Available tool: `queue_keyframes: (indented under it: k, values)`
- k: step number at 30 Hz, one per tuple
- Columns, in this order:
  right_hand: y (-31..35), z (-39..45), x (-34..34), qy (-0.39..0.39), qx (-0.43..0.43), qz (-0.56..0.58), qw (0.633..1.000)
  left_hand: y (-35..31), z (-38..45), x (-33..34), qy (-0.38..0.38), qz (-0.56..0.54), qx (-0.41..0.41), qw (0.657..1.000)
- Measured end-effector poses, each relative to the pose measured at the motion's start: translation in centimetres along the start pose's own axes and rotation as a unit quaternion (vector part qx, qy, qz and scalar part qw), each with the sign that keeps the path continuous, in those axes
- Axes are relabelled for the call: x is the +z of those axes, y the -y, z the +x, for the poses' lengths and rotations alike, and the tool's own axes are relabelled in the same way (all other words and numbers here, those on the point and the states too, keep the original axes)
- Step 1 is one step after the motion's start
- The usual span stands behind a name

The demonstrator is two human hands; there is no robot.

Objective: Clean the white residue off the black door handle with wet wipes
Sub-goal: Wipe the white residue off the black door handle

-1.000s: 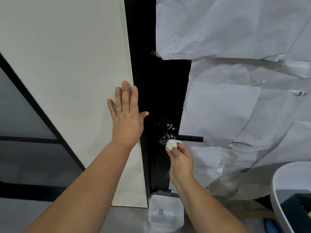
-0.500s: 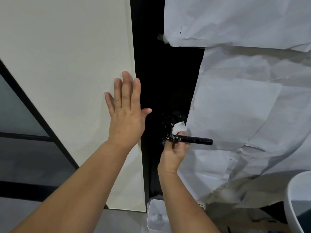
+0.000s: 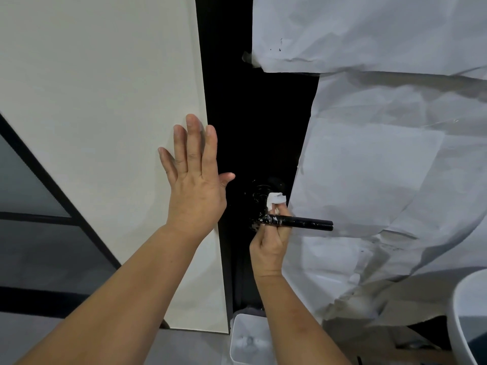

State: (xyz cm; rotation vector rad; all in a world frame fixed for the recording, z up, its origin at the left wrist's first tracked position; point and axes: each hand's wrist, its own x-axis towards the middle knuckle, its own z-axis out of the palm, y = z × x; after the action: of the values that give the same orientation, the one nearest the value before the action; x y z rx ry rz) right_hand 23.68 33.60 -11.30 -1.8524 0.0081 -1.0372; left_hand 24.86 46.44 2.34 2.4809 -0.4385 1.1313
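White paper [image 3: 374, 164] covers the black door [image 3: 253, 122] beside cream wall [image 3: 105, 88]

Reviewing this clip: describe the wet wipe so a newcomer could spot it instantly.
Find the black door strip between the cream panel and the taped white paper. Low on it sits the black door handle; the wet wipe is the small white wad just above it, pinched by the right hand.

A grey floor [image 3: 184, 349] ran along the near edge of the scene, beneath the black door [image 3: 253, 127]. A small white plastic bin [image 3: 247, 338] stood on it at the foot of the door, and a larger white container [image 3: 463, 312] sat at the near right.
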Motion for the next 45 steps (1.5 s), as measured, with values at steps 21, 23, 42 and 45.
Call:
queue_keyframes:
  k: [21,23,42,45]
  values:
    - [5.2,-1.0,-1.1,-0.009,0.456,0.303,0.837,0.5,-0.2,-0.3,0.016,0.028,0.005,0.999]
    - [7.2,-1.3,-2.8,0.024,0.482,0.318,0.816,0.6,-0.1,-0.5,0.026,0.031,0.005,0.999]
    - [8.4,3.7,-8.1,0.218,0.006,-0.225,0.95,0.0,-0.4,-1.1,0.053,0.049,-0.019,0.997]
    - [9.7,2.7,-5.7,0.264,0.012,-0.183,0.947,0.3,-0.3,-1.0,0.052,0.054,-0.008,0.997]
